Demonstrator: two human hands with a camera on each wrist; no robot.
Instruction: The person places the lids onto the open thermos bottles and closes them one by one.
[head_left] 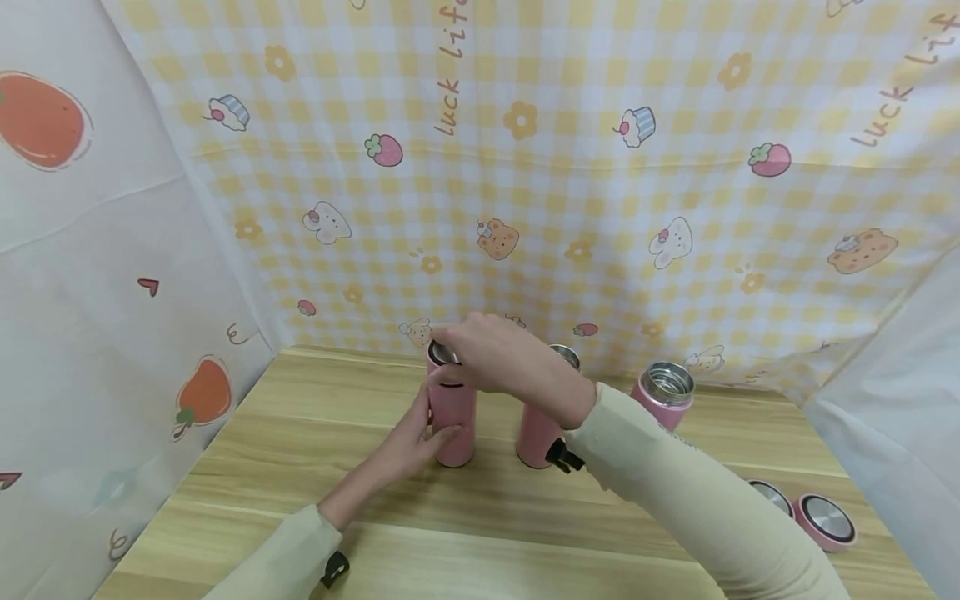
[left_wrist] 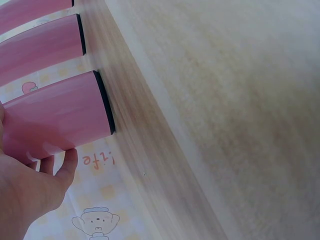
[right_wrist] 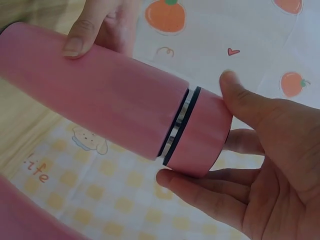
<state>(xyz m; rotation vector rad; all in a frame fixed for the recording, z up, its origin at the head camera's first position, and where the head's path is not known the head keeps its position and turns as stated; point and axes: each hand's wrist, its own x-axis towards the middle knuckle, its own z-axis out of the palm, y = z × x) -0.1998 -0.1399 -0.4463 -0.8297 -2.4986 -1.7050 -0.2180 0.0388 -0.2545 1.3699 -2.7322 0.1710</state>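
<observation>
A pink thermos flask [head_left: 455, 421] stands upright on the wooden table, left of two others. My left hand [head_left: 408, 442] grips its body from the left, thumb across the front; in the left wrist view the flask's dark base [left_wrist: 104, 102] meets the tabletop. At the top, my right hand [head_left: 495, 354] holds the pink lid [right_wrist: 202, 132] between thumb and fingers. A band of shiny metal neck [right_wrist: 178, 124] shows between lid and body. The lid's steel top is partly hidden by the right hand in the head view.
To the right stand a second flask [head_left: 536, 433], partly behind my right forearm, and a third flask [head_left: 663, 396], both with open steel mouths. Two lids lie at the table's right, a nearer lid [head_left: 827, 518] and one [head_left: 771, 493] partly behind the sleeve. A checked cloth [head_left: 525, 192] hangs behind.
</observation>
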